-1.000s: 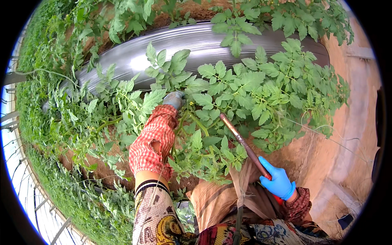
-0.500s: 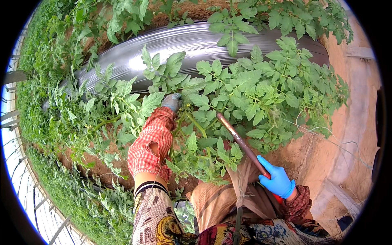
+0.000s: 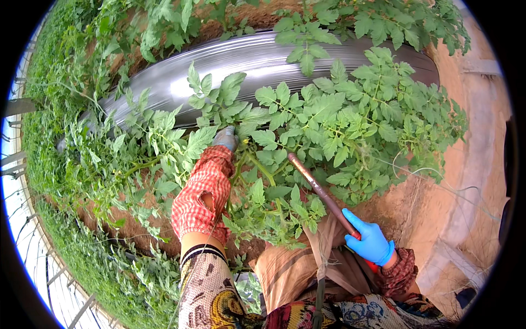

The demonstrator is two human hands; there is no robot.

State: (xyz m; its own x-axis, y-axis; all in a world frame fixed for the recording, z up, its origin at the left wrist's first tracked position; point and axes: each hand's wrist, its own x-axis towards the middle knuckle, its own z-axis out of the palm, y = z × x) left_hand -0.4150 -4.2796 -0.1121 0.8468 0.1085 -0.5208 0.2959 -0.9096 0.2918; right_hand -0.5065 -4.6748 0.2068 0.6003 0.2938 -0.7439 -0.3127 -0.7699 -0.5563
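Observation:
My right hand [image 3: 370, 243], in a bright blue glove, is closed round a long dark brown wand [image 3: 324, 196] with a red lower end. The wand slants up and left, and its tip touches or lies just beside the leaves of a tomato plant [image 3: 327, 112]. My left hand [image 3: 226, 138], in a greyish-blue glove and a red checked sleeve, reaches in among the same foliage. Leaves hide its fingers, so whether it grips anything does not show. A small yellow flower [image 3: 245, 141] is close to its right side, near a thick green stem [image 3: 261, 168].
A shiny grey plastic-covered ridge [image 3: 246, 55] runs behind the plants. More tomato plants [image 3: 71, 181] crowd the left. Thin strings [image 3: 422, 174] hang at the right, over bare brown soil [image 3: 394, 211]. A tan cloth [image 3: 285, 271] covers my lap.
The whole view has shifted slightly. Both hands and the wand keep nearly the same places among the leaves.

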